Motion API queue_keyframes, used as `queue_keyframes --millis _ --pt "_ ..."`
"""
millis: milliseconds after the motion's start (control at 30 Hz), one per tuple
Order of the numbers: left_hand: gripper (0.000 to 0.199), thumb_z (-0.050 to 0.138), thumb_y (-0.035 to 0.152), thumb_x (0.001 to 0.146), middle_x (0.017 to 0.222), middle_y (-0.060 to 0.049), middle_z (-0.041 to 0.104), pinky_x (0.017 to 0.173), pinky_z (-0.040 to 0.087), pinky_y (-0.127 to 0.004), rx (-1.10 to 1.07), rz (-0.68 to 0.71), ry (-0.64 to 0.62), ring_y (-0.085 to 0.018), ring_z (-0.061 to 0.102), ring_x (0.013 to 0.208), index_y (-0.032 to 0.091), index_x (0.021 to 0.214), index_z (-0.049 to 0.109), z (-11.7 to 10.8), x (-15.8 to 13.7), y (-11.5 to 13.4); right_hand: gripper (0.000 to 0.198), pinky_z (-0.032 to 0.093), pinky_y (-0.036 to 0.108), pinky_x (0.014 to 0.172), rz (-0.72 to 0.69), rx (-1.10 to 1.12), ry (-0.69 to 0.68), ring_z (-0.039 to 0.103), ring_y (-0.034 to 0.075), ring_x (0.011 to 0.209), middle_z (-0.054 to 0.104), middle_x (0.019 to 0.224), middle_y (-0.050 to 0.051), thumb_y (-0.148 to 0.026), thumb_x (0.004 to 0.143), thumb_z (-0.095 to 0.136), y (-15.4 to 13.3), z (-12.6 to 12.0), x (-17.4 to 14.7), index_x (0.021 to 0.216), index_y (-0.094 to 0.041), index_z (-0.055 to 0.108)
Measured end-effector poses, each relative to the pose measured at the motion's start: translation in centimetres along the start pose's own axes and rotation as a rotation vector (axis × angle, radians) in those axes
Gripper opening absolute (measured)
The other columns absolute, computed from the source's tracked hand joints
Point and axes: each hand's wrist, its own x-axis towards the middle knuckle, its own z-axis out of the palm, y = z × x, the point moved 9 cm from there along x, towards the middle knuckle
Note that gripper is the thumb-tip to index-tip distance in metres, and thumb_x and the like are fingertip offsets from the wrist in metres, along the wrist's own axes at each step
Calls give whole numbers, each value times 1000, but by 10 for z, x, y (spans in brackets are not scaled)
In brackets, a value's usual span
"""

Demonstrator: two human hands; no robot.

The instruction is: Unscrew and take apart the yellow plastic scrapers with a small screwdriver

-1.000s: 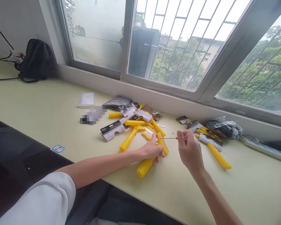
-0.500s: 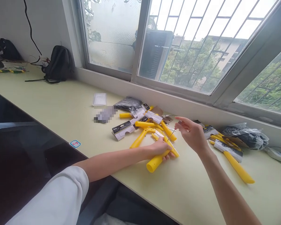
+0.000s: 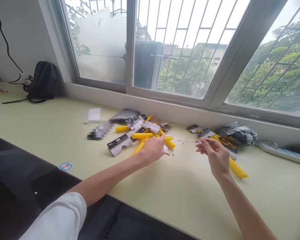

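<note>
My right hand [image 3: 215, 155] is closed on a screwdriver [image 3: 187, 141] with a long thin metal shaft pointing left, level above the table. Its grip is mostly covered by my fingers. My left hand [image 3: 153, 150] is curled at the near side of a pile of yellow plastic handles [image 3: 141, 135]. A yellow piece [image 3: 169, 138] shows just past its index finger, and a white edge below it. The other fingers are out of sight, so what they hold cannot be made out. Tiny screws [image 3: 173, 154] lie on the table between my hands.
Printed cardboard cards [image 3: 118, 144] lie among the handles. Behind stand a black plastic-wrapped packet [image 3: 125, 116] and a clear flat case [image 3: 93, 114]. More handles [image 3: 237, 167], a bagged black bundle [image 3: 240, 133] and a power strip [image 3: 285, 151] are at right. A black backpack [image 3: 43, 81] sits far left.
The screwdriver has left the yellow handle and swung from pointing down to nearly level. My left hand has moved onto the pile; the yellow handle it held no longer shows in front of it.
</note>
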Motion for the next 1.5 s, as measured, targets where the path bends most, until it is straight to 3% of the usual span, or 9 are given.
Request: queue_keyframes --millis 167,300,433,533,667,1500 --pt "46 67 15 84 99 -15 68 86 47 -33 -32 -78 32 -33 63 107 15 129 61 11 9 -12 36 49 28 52 -47 -78 -7 66 17 56 74 74 7 -48 80 79 6 -1 5 93 -16 68" --pt "34 53 29 97 88 -7 62 67 47 -26 -271 -60 19 -21 64 81 17 128 52 -5 10 -21 34 51 30 55 -99 -50 -31 67 18 58 74 76 7 -48 86 73 -9 11 -6 96 -16 67" --pt "22 46 40 99 75 2 49 48 39 -21 -600 -52 -153 -8 45 51 19 105 48 2 2 -19 24 51 30 57 -283 -56 -76 65 16 59 73 79 5 -44 96 62 -39 26 -25 98 -19 62" --pt "20 54 37 94 71 5 44 44 34 -19 -778 -85 -288 -6 39 47 21 91 42 21 -10 -13 16 52 31 61 -447 -126 -136 67 15 63 72 84 4 -36 100 57 -56 38 -43 100 -21 60" --pt "24 60 35 89 68 7 42 42 33 -19 -917 -129 -359 -5 36 45 23 90 39 34 -20 -6 9 53 30 65 -564 -263 -177 68 15 67 72 80 1 -28 102 54 -62 47 -56 102 -22 60" --pt "23 63 32 86 69 6 45 40 32 -18 -1007 -143 -370 -5 37 45 22 92 43 35 -23 -5 10 58 33 70 -570 -287 -195 69 17 69 71 80 3 -31 102 53 -59 50 -57 101 -23 61"
